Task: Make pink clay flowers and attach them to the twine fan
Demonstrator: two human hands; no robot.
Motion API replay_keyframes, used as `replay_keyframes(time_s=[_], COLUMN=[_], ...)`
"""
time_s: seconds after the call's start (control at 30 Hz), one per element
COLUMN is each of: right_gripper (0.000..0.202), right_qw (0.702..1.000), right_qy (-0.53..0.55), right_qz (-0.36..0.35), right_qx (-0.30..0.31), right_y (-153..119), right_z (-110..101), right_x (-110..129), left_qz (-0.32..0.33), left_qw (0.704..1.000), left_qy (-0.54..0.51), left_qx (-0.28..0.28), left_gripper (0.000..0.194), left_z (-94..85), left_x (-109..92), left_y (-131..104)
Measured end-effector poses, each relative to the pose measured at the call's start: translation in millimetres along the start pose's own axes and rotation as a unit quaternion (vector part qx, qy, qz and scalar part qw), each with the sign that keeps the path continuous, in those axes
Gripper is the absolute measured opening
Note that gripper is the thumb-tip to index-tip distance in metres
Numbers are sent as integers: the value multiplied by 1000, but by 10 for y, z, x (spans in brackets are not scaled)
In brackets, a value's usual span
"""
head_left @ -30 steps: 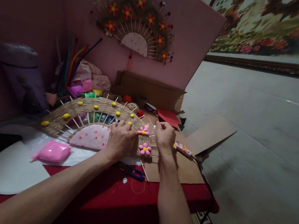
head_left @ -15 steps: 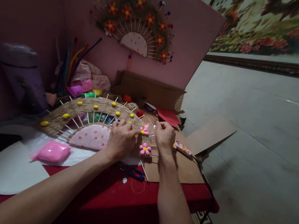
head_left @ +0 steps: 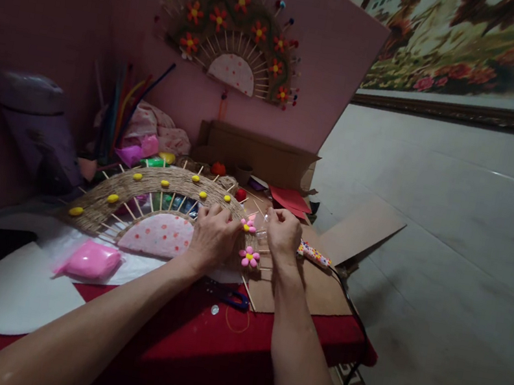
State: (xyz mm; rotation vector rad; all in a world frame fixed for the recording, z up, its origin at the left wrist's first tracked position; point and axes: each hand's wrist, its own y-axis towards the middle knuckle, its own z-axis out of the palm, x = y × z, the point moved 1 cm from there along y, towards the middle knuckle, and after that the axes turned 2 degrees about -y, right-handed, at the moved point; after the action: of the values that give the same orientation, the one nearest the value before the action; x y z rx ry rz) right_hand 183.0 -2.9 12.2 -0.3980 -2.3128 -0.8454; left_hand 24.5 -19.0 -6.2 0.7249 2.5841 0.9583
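While packet [head_left: 97,254] holds pink filling [head_left: 86,263], left fingers [head_left: 234,225] touch flower [head_left: 246,227], grip unclear; right fingers [head_left: 278,217] pinched together.

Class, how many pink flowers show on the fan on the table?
2: an upper flower by the left hand, and a lower flower just below it in view. The hand may hide more.

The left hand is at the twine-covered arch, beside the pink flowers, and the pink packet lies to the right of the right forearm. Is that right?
Not quite: the head view shows the pink packet left of the left forearm. The rest is right.
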Motion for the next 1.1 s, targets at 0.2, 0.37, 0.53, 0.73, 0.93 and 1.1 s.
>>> replay_keyframes(time_s=[0.2, 0.37, 0.53, 0.73, 0.93, 1.1], right_gripper=[27, 26, 26, 26, 25, 26], right_qw=[1000, 1000, 1000, 1000, 1000, 993], right_qy=[-5, 0, 2, 2, 17, 86], right_qz=[6, 5, -1, 0, -9, -60], right_qx=[1, 2, -4, -2, -8, -45], right_y=[0, 4, 5, 0, 0, -14], right_z=[6, 12, 16, 8, 19, 36], right_x=[-3, -9, -10, 0, -14, 9], left_qz=[10, 14, 29, 68, 40, -99], left_qw=[1000, 999, 999, 997, 999, 963], left_qy=[11, -15, -19, 18, -12, -247], left_qx=[-1, -26, -40, -20, -6, -54], left_gripper=[22, 22, 29, 29, 33, 30], left_z=[21, -48, -105, -95, -129, -151], left_x=[20, 38, 51, 28, 30, 100], left_y=[26, 13, -39, -61, -63, 14])
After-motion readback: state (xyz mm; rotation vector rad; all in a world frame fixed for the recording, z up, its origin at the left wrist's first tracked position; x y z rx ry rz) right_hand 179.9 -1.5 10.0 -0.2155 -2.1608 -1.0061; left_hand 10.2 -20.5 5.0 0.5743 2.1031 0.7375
